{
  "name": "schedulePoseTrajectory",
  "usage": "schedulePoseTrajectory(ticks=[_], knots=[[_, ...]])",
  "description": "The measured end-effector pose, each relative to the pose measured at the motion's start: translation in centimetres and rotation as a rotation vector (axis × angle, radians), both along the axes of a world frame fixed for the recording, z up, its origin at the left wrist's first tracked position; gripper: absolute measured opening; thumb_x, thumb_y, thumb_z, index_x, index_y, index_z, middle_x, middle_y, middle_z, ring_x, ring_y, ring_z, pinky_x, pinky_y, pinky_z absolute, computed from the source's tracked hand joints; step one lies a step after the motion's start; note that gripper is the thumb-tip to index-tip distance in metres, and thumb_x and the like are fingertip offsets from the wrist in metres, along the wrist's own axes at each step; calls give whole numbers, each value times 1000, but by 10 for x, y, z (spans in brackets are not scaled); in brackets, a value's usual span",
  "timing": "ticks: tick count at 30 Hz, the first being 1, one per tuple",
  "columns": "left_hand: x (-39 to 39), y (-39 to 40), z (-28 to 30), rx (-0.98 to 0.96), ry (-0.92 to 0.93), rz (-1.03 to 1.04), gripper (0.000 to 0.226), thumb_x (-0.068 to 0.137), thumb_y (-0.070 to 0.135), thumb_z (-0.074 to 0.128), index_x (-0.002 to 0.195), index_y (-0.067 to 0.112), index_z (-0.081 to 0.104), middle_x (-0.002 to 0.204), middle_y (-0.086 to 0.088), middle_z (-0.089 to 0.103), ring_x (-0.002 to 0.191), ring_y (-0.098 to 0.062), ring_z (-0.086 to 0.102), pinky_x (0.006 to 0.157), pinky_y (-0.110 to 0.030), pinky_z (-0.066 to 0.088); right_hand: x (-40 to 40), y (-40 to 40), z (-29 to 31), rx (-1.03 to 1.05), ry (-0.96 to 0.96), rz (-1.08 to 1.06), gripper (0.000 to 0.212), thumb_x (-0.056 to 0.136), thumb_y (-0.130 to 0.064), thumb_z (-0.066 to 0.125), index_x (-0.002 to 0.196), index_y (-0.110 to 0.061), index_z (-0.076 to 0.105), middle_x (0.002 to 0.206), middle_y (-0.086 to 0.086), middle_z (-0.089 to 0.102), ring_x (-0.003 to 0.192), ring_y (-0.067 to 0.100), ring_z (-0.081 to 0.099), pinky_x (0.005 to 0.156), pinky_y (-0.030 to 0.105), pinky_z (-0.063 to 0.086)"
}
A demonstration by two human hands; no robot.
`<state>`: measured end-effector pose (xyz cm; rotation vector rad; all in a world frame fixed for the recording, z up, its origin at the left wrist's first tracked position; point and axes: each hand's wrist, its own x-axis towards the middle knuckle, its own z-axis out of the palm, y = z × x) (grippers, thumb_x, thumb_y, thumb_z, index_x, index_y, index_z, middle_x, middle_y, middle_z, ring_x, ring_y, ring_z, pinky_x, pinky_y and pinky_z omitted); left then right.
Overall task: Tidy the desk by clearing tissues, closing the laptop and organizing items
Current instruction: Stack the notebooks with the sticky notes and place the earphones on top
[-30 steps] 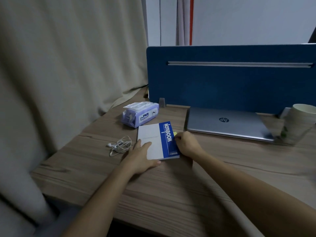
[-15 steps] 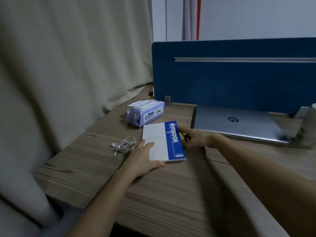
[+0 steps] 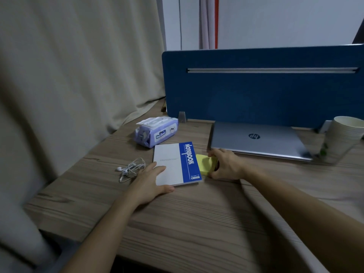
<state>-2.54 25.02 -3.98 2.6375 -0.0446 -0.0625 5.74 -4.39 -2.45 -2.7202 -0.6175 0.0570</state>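
Since a moment ago the right hand [image 3: 224, 166] has drawn a yellow pad of sticky notes [image 3: 204, 164] out from beside the notebook [image 3: 175, 164], where only a sliver of yellow showed before; its fingers now curl round the pad's right side, gripping it just in front of the laptop's near left corner. Over on the other side, the left hand [image 3: 149, 184] lies flat and spread on the notebook's near left corner, thumb along the near edge, pressing it to the table [image 3: 197, 223] as it did earlier. As for progress, the silver laptop [image 3: 254, 138] is already shut, lying against the blue divider [image 3: 256, 89] at the table's back edge, and I see no loose tissues; only the wipes packet [image 3: 156, 132] sits towards the back left. What seems left is the sorting: the pad, the notebook, and the tangled white earphones [image 3: 131, 168] lying just left of the notebook. A paper cup [image 3: 342, 138] stands at the right edge, blurred and partly cut off by the frame, so its contents are anyone's guess. Whether the pad is lifted or resting on the wood is hard to tell in this dim light.
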Motion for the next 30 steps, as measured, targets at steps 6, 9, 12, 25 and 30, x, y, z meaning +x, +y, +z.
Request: schedulePoseTrajectory(ticks=[6, 9, 12, 25, 30], knots=[[-2, -1, -7, -147, -89, -49, 65, 76, 47, 78, 136, 35, 55, 156, 7, 32, 139, -14, 34, 115, -38, 30, -17, -38, 8, 43, 35, -90, 72, 64, -48, 72, 127, -23, 47, 117, 3, 56, 98, 18, 53, 81, 31, 49], [1, -4, -10, -175, -115, -77, 54, 80, 41, 76, 131, 35, 59, 154, 7, 36, 136, -14, 38, 114, -40, 33, -25, -62, 14, 93, 78, -144, 64, 67, -39, 74, 124, -21, 50, 111, 2, 60, 94, 17, 58, 83, 33, 53], [6, -7, -11, -168, -147, -106, 46, 83, 38, 75, 127, 35, 62, 151, 8, 41, 133, -12, 42, 112, -38, 35, -32, -85, 18, 219, 161, -201, 55, 73, -33, 75, 122, -20, 53, 110, 0, 62, 96, 16, 60, 86, 34, 53], [6, -16, -11, -167, -283, -122, 29, 86, 33, 72, 114, 30, 67, 136, 9, 55, 119, -10, 55, 103, -37, 45, -32, 22, 1, 289, -62, -300, 72, 67, -62, 70, 120, -17, 53, 114, 2, 57, 93, 13, 52, 74, 28, 45], [11, -20, -12, -119, -346, -70, 38, 89, 24, 69, 125, 17, 62, 129, -1, 57, 114, -18, 57, 99, -32, 45, -34, 45, -17, 132, -101, -200, 55, 71, -67, 67, 101, -25, 49, 109, 3, 60, 90, 20, 56, 73, 37, 52]])
